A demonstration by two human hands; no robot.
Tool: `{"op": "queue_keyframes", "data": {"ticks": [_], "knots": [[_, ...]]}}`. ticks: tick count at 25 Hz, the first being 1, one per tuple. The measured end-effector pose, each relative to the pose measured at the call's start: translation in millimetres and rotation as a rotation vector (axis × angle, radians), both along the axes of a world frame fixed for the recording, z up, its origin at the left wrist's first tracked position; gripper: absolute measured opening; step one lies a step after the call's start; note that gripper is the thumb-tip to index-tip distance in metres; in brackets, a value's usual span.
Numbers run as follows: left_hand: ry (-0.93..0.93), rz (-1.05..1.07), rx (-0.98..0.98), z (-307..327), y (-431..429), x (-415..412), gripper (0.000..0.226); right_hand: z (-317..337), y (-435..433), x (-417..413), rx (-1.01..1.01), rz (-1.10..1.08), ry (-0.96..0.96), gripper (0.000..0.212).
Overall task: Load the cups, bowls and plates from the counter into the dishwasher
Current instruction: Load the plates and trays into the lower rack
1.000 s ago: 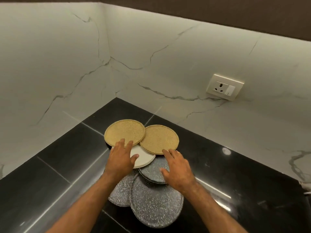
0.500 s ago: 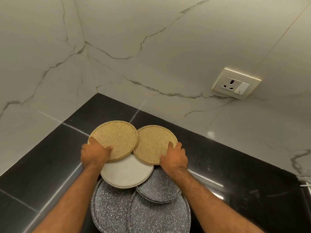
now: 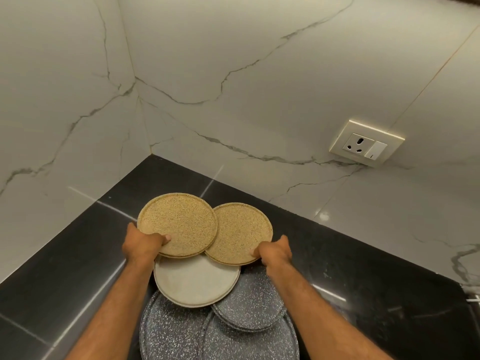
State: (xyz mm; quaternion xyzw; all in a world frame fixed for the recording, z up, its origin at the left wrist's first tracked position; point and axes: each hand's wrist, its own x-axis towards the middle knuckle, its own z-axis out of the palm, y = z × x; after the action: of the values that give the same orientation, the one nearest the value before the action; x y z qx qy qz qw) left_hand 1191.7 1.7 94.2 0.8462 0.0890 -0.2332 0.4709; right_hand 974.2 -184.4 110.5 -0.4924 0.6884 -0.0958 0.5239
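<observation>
Looking straight down into the corner of a glossy black counter [image 3: 78, 255], hemmed on two sides by a white veined marble wall [image 3: 259, 74]. Gripping the left tan speckled plate [image 3: 179, 222] at its near rim with the left hand [image 3: 144, 242]: thumb pressed flat on the upper face, fingers curled underneath and hidden. Same story opposite: pinching the right tan speckled plate [image 3: 241, 232] at its near-right rim with the right hand [image 3: 275, 252], thumb on top, fingers tucked below, out of sight. Overlapping in the middle, left tan over the edge of the right tan. Hard to tell whether either is clear of the pile or just resting on it. Directly below and partly covered by both, a white plate [image 3: 196, 281], flat, itself lapping over a small grey speckled plate [image 3: 250, 305] to its right. Under those again, a left large grey speckled plate [image 3: 168, 331] and a right large grey speckled plate [image 3: 249, 344], side by side, overlapping, cut off by the bottom edge of the view. All of it on the counter, fanned out from the corner towards the camera. Up on the right-hand wall, well apart from the plates, a cream socket with switch [image 3: 366, 146]. Both forearms bare, reaching in from the bottom.
</observation>
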Motion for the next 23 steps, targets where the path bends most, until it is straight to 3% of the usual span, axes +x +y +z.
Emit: {"op": "queue_keyframes", "data": {"ticks": [2,3,11,17,20,23], "knots": [[0.215,0.134,-0.269,6,1,-4,0.051,7,1,0,0.259,-0.120,-0.275,0.037],[0.305,0.184,-0.377,8,2,-7,0.039,11,1,-1,0.341,-0.136,-0.368,0.024],[0.261,0.038,-0.694,76,19,-90,0.008,62,20,-73,0.326,-0.134,-0.626,0.033],[0.157,-0.051,-0.720,122,41,-182,0.016,105,57,-166,0.254,-0.120,-0.736,0.021],[0.054,-0.076,-0.708,137,66,-238,0.026,118,80,-218,0.186,-0.052,-0.697,0.010],[-0.078,-0.104,-0.624,146,97,-304,0.022,123,107,-278,0.050,0.023,-0.612,0.017]]}}
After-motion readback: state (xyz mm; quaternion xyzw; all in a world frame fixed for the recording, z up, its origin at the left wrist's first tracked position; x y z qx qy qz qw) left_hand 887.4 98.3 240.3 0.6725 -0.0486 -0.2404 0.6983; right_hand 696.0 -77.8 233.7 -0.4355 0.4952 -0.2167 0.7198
